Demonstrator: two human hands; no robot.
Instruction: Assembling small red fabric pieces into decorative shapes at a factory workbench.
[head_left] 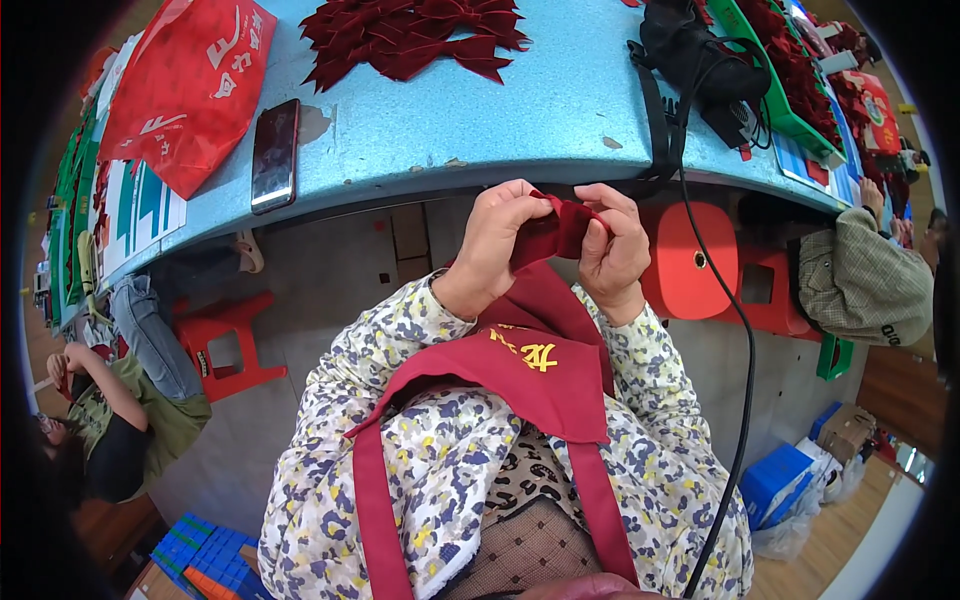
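A piece of dark red velvet ribbon [555, 230] is stretched between my two hands, just off the front edge of the blue table. My left hand [495, 240] pinches its left end between thumb and fingers. On the other end, my right hand [613, 245] grips with thumb and bent fingers. The ribbon looks folded; its exact shape is partly hidden by my fingers. Beyond my hands, a pile of dark red velvet bows [410, 35] lies on the table. Below the ribbon hangs the dark red apron [480, 375] I wear.
On the blue table [400, 130] lie a phone [275, 155], a red plastic bag [190, 90] and a black bag [690, 50]. A green tray [790, 85] holds more red pieces. A black cable [745, 340] runs down at my right, near a red stool [693, 260]. Another person [130, 420] sits left.
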